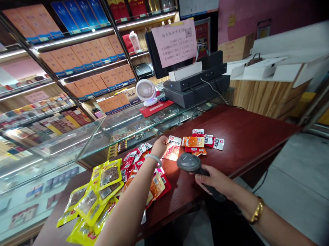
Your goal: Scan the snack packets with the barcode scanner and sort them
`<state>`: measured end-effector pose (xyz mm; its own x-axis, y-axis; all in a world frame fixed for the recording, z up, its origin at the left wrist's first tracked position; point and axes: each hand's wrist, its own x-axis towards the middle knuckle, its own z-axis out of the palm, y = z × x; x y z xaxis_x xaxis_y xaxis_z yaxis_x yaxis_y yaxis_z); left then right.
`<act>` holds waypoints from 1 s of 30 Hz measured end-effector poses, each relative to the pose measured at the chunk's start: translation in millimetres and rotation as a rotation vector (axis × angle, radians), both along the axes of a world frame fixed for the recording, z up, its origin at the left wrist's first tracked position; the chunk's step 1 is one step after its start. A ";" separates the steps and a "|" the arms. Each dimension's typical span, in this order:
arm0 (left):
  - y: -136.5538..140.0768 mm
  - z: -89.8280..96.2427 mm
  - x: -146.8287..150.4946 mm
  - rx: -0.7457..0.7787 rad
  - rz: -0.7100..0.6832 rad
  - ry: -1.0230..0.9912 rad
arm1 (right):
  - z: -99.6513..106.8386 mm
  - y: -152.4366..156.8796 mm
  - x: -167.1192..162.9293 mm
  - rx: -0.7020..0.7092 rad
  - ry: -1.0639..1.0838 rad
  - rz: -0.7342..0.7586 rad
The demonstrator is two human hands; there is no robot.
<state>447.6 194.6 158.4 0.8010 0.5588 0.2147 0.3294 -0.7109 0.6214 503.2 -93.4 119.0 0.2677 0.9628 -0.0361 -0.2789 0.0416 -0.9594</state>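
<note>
My left hand (161, 147) is closed on the upper left edge of a red-and-white snack packet (172, 148), lit by a bright patch of light. In my right hand (214, 179) is a dark barcode scanner (189, 162), gripped by its handle, its head close to the packet. To the right lies a small group of orange, red and white packets (193, 141). A mixed pile of red and orange packets (157, 185) lies partly under my left forearm. Yellow snack packets (89, 205) are heaped at the left.
The packets lie on a dark red table (245, 129). Behind it stand a glass display counter (117, 131), a small white fan (146, 91) and a dark cash register unit (198, 85). Boxed goods fill the shelves (79, 61). Cables run across the counter.
</note>
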 end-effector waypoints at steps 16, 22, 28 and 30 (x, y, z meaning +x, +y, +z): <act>32.8 24.0 -17.6 0.228 0.085 0.505 | -5.4 3.3 4.0 0.006 0.034 -0.045; 42.2 11.2 -29.8 0.267 0.120 0.568 | -5.8 1.8 4.3 -0.017 0.010 -0.059; 25.1 4.8 -12.3 -0.154 -0.022 0.206 | 1.8 6.8 1.7 -0.003 0.006 -0.049; 16.8 2.8 -6.7 -0.220 -0.059 0.152 | 2.6 9.9 1.0 0.005 0.006 -0.039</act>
<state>441.0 211.4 161.1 0.8474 0.5300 -0.0323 0.3930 -0.5851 0.7094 504.2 -83.5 121.6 0.3049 0.9518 -0.0333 -0.2824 0.0570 -0.9576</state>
